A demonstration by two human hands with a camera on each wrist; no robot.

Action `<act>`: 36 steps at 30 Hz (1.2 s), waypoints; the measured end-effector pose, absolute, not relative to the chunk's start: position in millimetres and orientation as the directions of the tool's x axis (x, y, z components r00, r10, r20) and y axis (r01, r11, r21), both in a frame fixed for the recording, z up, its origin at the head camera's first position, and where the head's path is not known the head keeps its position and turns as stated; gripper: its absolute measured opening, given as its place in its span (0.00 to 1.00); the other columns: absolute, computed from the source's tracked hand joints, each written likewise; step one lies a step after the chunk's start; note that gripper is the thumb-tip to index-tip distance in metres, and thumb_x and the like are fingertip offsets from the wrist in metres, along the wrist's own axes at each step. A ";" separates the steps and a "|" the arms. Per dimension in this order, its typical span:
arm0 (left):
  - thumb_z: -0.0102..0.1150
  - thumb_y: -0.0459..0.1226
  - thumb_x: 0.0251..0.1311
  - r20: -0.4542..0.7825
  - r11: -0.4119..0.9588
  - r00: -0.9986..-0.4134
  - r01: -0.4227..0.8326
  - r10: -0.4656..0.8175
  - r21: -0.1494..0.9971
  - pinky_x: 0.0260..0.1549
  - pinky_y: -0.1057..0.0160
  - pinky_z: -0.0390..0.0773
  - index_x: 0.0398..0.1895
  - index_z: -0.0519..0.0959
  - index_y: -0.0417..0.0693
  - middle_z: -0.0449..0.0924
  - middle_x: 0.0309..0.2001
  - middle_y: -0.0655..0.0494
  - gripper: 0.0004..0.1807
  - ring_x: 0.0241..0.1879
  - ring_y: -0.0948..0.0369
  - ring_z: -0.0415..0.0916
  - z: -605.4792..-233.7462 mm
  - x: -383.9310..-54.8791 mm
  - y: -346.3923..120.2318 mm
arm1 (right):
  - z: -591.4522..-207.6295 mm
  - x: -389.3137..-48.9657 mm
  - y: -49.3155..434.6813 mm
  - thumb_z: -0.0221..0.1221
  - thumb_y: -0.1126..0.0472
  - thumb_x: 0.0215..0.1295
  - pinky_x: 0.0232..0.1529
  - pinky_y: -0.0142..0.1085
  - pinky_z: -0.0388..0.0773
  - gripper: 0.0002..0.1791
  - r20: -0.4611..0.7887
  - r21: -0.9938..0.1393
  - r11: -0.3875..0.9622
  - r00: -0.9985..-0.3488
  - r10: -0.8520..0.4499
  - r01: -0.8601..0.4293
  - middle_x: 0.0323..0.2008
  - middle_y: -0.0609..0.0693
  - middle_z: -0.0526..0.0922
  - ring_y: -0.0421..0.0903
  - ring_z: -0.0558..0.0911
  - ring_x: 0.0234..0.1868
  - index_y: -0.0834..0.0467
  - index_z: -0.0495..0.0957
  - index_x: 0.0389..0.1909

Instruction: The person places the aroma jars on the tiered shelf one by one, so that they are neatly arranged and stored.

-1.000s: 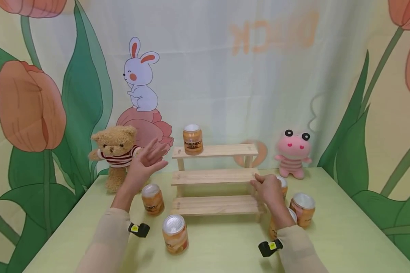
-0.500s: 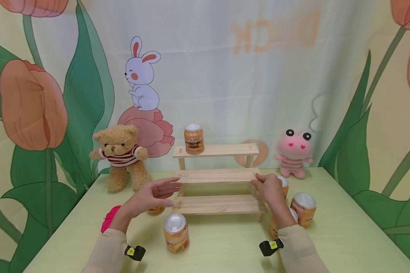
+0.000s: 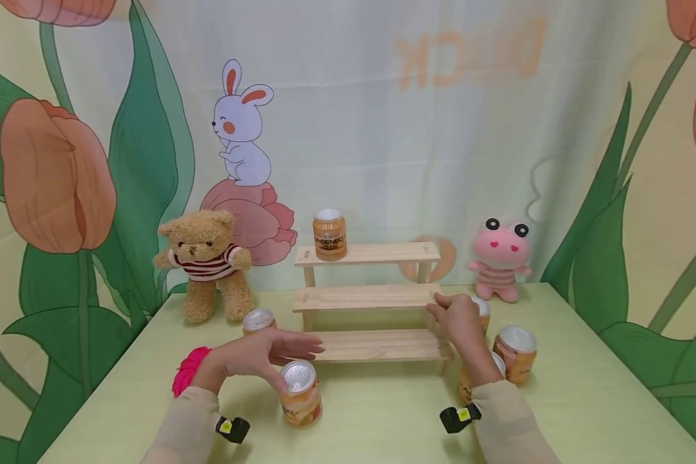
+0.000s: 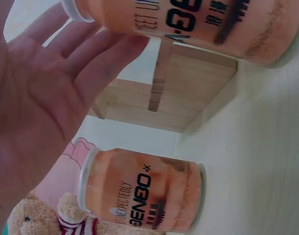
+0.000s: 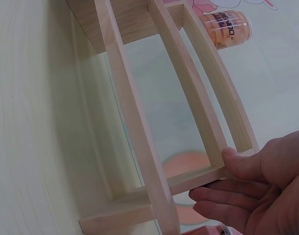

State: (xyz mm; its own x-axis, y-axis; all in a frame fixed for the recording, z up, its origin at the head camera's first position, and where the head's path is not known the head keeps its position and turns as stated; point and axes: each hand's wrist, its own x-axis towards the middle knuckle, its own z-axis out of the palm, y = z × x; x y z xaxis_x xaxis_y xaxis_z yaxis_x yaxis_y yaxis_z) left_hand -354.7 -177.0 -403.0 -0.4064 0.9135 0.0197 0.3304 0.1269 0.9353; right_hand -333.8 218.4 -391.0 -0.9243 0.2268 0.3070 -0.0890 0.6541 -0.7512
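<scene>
My left hand is at an orange can with a silvery lid, upright on the table. The thumb lies by the can's near left side; the other fingers extend beyond its top, loosely straight. In the left wrist view, those fingers pass behind the can, and contact is unclear. My right hand grips the right end of the middle board of a three-step wooden rack. In the right wrist view, its thumb presses the board's edge, with fingers beneath. Another can stands on the top board's left part.
Behind my left hand is another can. Three more cans, one of them the rightmost can, stand around my right forearm. A teddy bear, a pink plush toy and a bright pink bundle are also on the table.
My left hand has come down from before the teddy bear, moving right to the front can and uncovering the pink bundle. My right hand keeps its hold on the rack.
</scene>
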 end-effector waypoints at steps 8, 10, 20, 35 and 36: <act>0.77 0.47 0.51 -0.036 0.151 -0.337 0.321 0.941 0.935 0.61 0.58 0.71 0.74 0.64 0.39 0.65 0.70 0.36 0.49 0.67 0.50 0.67 -414.2 -359.0 -177.4 | -392.3 -334.6 218.6 0.64 0.61 0.68 0.56 0.58 0.72 0.19 0.299 -0.755 0.651 -0.926 0.231 -0.081 0.53 0.62 0.80 0.64 0.76 0.58 0.66 0.80 0.55; 0.78 0.47 0.50 -0.029 0.136 -0.325 0.312 0.945 0.940 0.62 0.57 0.71 0.73 0.65 0.38 0.65 0.69 0.32 0.49 0.65 0.54 0.69 -417.1 -360.3 -177.4 | -392.4 -334.9 218.9 0.64 0.60 0.68 0.56 0.58 0.73 0.19 0.297 -0.756 0.649 -0.927 0.230 -0.081 0.53 0.62 0.80 0.63 0.76 0.58 0.67 0.80 0.55; 0.79 0.41 0.48 -0.045 0.122 -0.316 0.228 0.948 0.966 0.59 0.56 0.73 0.67 0.70 0.33 0.78 0.61 0.47 0.44 0.59 0.57 0.73 -429.4 -362.2 -178.7 | -393.9 -336.0 219.1 0.64 0.60 0.69 0.54 0.56 0.74 0.19 0.288 -0.761 0.645 -0.930 0.230 -0.077 0.53 0.62 0.80 0.61 0.78 0.57 0.66 0.80 0.56; 0.79 0.36 0.50 -0.014 0.132 -0.413 0.257 0.910 0.957 0.55 0.56 0.76 0.66 0.73 0.34 0.82 0.55 0.48 0.39 0.54 0.56 0.78 -433.3 -362.2 -180.3 | -391.5 -334.9 218.9 0.64 0.60 0.69 0.50 0.55 0.76 0.18 0.292 -0.758 0.647 -0.929 0.226 -0.082 0.53 0.61 0.80 0.61 0.80 0.54 0.67 0.80 0.55; 0.79 0.36 0.50 -0.010 0.129 -0.415 0.260 0.910 0.957 0.55 0.56 0.76 0.65 0.73 0.34 0.82 0.55 0.48 0.39 0.54 0.56 0.78 -433.4 -362.2 -180.2 | -391.2 -334.7 218.9 0.64 0.60 0.69 0.50 0.55 0.76 0.19 0.290 -0.759 0.646 -0.930 0.225 -0.080 0.53 0.61 0.80 0.61 0.80 0.54 0.67 0.80 0.55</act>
